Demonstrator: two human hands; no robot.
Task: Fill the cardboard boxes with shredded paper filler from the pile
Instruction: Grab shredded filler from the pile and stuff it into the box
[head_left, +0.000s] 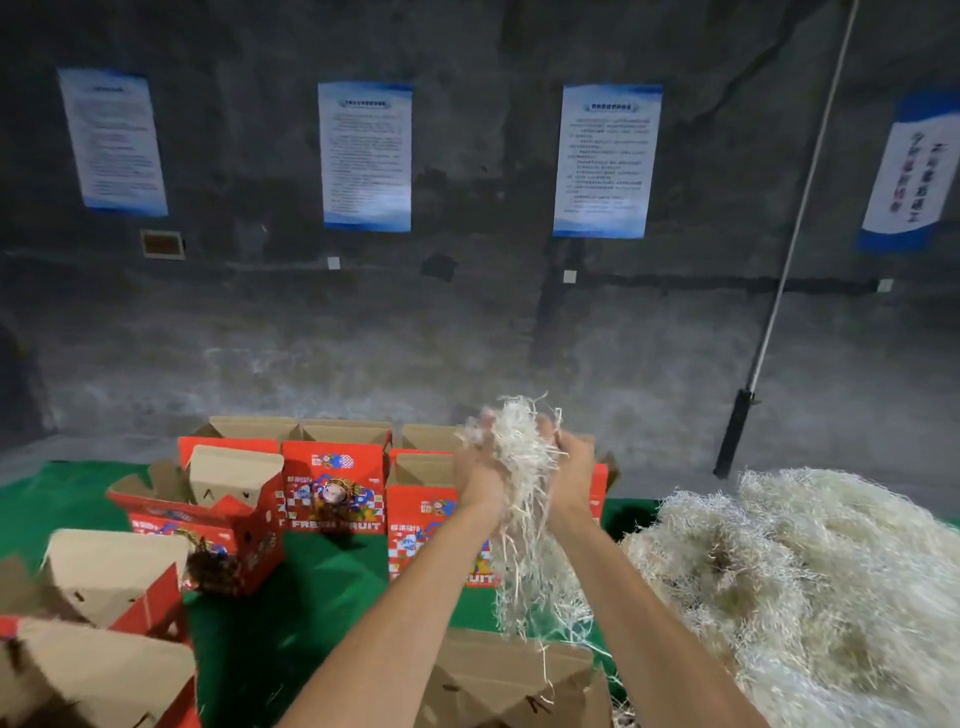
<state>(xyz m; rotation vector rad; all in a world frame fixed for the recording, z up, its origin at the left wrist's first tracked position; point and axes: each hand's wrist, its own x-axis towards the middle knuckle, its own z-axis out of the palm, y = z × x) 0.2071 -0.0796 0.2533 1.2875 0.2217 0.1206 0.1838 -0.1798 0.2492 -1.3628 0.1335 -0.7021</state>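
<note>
Between my left hand (480, 467) and my right hand (571, 465) I hold up a bunch of pale shredded paper (519, 467), fingers curled round it, strands trailing down. It hangs above an open red cardboard box (426, 514) marked with fruit print. A big pile of the same shredded paper (800, 582) lies to the right. Just below my forearms stands another open box (514, 680) with brown flaps and a few strands on it.
Several more open red boxes (332, 483) stand on the green mat (291, 613), some at the left edge (104, 597). A grey concrete wall with posted sheets (366, 156) rises behind. A pole (779, 270) leans on the wall at right.
</note>
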